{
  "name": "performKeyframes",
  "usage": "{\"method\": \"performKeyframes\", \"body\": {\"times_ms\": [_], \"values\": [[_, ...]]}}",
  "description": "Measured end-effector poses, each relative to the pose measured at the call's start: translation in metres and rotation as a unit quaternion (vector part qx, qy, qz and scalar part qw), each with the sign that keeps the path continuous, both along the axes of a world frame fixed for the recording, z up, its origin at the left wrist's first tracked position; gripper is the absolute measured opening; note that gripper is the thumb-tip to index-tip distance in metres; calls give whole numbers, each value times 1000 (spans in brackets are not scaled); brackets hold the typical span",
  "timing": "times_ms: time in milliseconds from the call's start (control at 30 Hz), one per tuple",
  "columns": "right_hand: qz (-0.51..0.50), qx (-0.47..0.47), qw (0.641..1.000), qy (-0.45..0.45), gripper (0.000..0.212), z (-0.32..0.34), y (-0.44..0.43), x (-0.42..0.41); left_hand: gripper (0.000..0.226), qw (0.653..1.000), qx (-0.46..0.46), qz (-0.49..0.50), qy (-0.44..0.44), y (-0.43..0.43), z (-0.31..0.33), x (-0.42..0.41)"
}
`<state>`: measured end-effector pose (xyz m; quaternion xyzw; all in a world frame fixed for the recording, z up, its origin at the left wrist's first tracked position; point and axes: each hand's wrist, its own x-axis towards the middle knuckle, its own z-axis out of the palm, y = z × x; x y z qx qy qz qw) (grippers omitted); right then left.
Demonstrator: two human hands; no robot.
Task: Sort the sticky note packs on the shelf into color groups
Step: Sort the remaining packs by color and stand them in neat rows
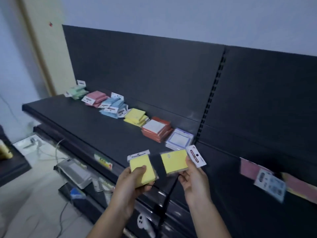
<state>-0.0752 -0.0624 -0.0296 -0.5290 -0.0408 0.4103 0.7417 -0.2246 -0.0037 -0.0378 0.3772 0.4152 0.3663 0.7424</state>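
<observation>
Yellow pack clamped in left grip | second yellow pack clamped in right grip

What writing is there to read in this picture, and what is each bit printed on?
"STICKY NOTE": on the white header card of the right yellow pack, held by the right hand.
Header of the left yellow pack, held by the left hand: blurred, unreadable.
Headers on the blue stack, the printed card at far right and the shelf-edge label: too blurred to read.
</observation>
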Motion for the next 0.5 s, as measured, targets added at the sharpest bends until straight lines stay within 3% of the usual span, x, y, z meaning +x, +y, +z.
{"method": "performKeyframes", "body": {"times_ms": [200,500], "values": [[25,-10,1000,-11,15,-6,53,-45,17,999,-30,37,10,45,-18,-67],[54,-10,996,-63,23,-23,144,-57,22,999,-20,34,24,136,-30,-69]]}}
